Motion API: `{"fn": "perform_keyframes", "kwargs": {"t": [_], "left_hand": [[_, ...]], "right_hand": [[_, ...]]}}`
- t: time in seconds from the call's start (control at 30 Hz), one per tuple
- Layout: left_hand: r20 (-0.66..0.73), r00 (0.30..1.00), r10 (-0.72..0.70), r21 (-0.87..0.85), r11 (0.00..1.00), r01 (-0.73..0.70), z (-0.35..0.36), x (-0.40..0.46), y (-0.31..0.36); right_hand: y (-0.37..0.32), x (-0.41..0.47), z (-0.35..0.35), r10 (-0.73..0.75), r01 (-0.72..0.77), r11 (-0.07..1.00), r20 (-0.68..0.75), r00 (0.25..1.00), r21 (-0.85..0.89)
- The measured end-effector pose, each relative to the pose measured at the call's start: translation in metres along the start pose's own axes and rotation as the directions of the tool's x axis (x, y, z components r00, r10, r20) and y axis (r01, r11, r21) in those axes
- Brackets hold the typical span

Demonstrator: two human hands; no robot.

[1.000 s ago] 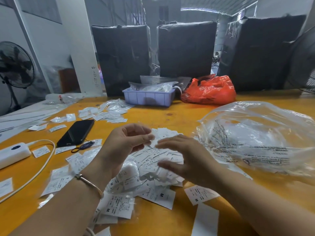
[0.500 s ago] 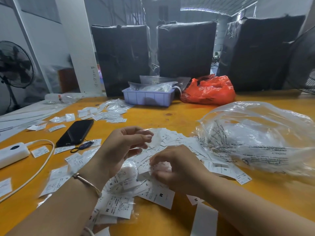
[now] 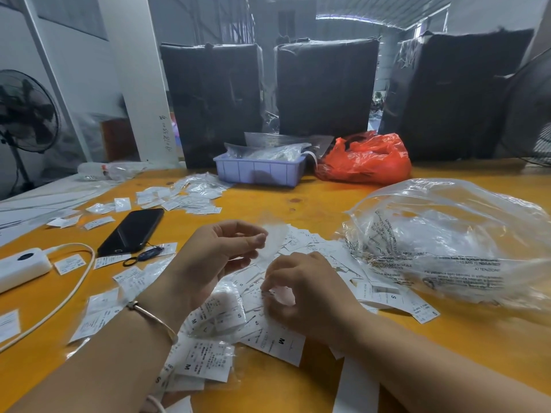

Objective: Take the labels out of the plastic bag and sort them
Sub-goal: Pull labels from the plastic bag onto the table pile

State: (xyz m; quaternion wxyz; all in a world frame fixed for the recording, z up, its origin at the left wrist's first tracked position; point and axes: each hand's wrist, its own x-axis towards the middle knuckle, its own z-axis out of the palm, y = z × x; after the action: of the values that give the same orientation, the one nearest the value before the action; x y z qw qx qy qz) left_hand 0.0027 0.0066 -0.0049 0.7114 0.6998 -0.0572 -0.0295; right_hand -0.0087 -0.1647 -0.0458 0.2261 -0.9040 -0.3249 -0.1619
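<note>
The desk (image 3: 313, 204) is orange-yellow. The labels (image 3: 208, 359) are white with black print and size letters. The plastic bag (image 3: 447, 234) is clear with black warning text. The tray (image 3: 259, 172) is lavender, another bag (image 3: 366, 159) red, the phone (image 3: 131, 231) black.

The one camera sits on my head, looking forward and down, close over the orange-yellow wooden table (image 3: 313, 204) before me.
</note>
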Motion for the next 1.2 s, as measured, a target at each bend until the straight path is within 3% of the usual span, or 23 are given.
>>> {"fn": "perform_keyframes", "kwargs": {"t": [0.13,0.37,0.57,0.7,0.83,1.03,1.2], "left_hand": [[0.036,0.999,-0.014,-0.095,0.995,0.017,0.001,0.000,0.003],[0.121,0.992,-0.037,-0.114,0.992,0.051,0.000,-0.002,0.004],[0.118,0.993,-0.020,-0.122,0.992,0.034,-0.006,0.002,0.002],[0.032,0.999,0.005,-0.053,0.999,-0.003,-0.006,0.003,0.003],[0.006,1.000,0.021,-0.076,0.997,-0.021,-0.006,0.004,0.003],[0.061,0.998,0.029,-0.070,0.997,-0.024,-0.003,0.002,0.002],[0.070,0.998,0.010,-0.140,0.990,0.000,-0.004,0.003,0.002]], "right_hand": [[0.001,0.002,-0.002,-0.029,0.029,1.000,0.036,0.999,-0.001],[0.006,0.001,-0.004,0.000,0.007,0.989,-0.048,0.999,0.146],[0.003,0.000,-0.006,-0.160,0.156,0.986,-0.064,0.985,-0.063],[0.002,-0.001,-0.013,-0.226,0.215,0.966,-0.066,0.972,-0.145],[0.003,-0.004,-0.014,-0.172,0.172,0.982,-0.005,0.985,-0.073],[0.008,-0.004,-0.012,-0.060,0.059,0.982,-0.001,0.998,0.181],[0.007,-0.004,-0.011,-0.081,0.078,0.994,0.039,0.996,0.071]]}}
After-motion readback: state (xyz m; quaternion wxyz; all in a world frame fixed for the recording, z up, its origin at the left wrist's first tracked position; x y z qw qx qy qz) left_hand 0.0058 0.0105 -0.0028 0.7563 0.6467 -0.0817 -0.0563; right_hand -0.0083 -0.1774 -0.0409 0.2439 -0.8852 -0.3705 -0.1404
